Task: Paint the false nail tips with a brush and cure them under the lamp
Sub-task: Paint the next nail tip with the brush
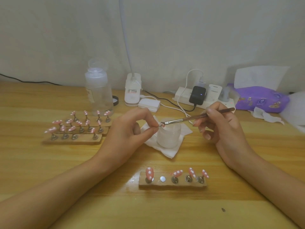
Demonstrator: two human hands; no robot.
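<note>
Pink, white-dotted tips (177, 173) stand four in a row on one wooden stand (172, 185) by the table's (49, 162) near edge, its second spot bare. Three more stands (74, 141) near the left edge hold many more, too crowded to count. The left hand (130, 131), grip narrow, pinches one tip (160, 125) over the single white jar (168, 138) mid-table, while the right hand (221, 128) grips one brush (189, 119), bristles at that tip.

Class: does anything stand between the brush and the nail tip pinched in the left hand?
Nothing visible does. The brush in the right hand reaches the nail tip, which the left hand pinches above the white jar.
</note>
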